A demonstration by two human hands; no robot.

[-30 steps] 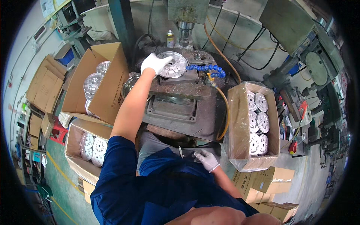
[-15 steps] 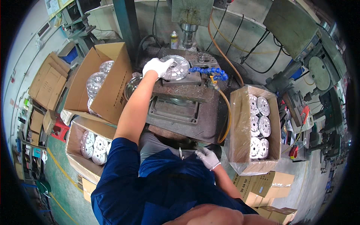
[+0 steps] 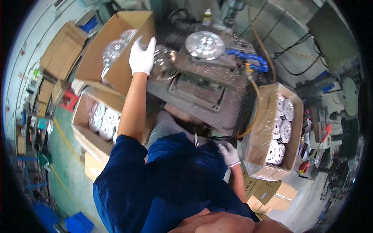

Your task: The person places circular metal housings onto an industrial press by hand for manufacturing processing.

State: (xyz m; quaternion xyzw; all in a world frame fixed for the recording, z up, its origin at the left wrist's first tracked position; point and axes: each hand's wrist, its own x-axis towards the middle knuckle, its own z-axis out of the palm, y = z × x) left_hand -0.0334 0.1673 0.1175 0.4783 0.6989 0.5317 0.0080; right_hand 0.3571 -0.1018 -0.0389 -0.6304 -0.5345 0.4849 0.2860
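My left hand (image 3: 142, 56), in a white glove, is raised with thumb and fingers apart and nothing in it. It is nearest to the right wall of a tall cardboard box (image 3: 91, 70) that holds shiny round metal parts (image 3: 114, 52). Just right of the hand lies a shiny, bowl-like metal piece (image 3: 164, 62), blurred. A silvery metal disc (image 3: 204, 45) rests on the machine's block (image 3: 210, 72), touched by neither hand. Low by my right thigh, my gloved right hand (image 3: 230, 154) has its fingers loosely spread, holding nothing that I can see.
A blue jointed hose (image 3: 248, 58) reaches toward the disc, joined to a yellow hose (image 3: 257, 97). A plastic-lined carton (image 3: 268, 155) of discs stands at right, and another carton (image 3: 91, 141) at left. A spray can (image 3: 207, 17) stands behind the machine.
My left hand has come off the disc and moved left toward the tall box, leaving the disc on the block. The whole view has shifted and turned. My right hand stays low by the thigh.
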